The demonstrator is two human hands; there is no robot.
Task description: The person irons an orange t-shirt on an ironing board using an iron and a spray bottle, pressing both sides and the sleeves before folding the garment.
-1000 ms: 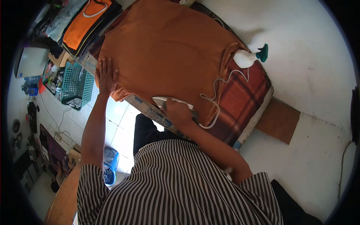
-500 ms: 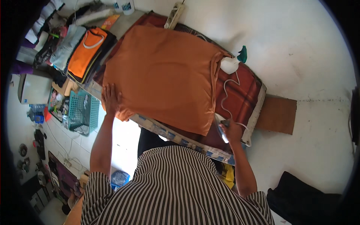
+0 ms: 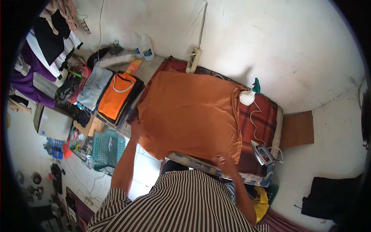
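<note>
An orange-brown cloth garment [image 3: 185,112] lies spread with some creases over the padded ironing surface. At its left edge is my left hand [image 3: 135,130]; its fingers are too blurred to show whether they grip the fabric. My right hand [image 3: 226,164] is over the garment's near edge, toward the right corner, smeared by motion and no longer on the iron. The grey and white iron [image 3: 263,154] rests at the right end of the padding, its cord trailing beside it. A white spray bottle with a green trigger head [image 3: 248,96] lies beyond the garment's far right corner.
Folded clothes [image 3: 116,98] are stacked to the left. A green plastic basket [image 3: 108,152] stands on the tiled floor below them. A power strip [image 3: 194,60] lies at the far edge by the wall. Brown cardboard [image 3: 297,129] juts out at the right.
My right hand has let go of the iron and moved left to the garment's near edge. The iron now sits farther right. The whole view has shifted.
</note>
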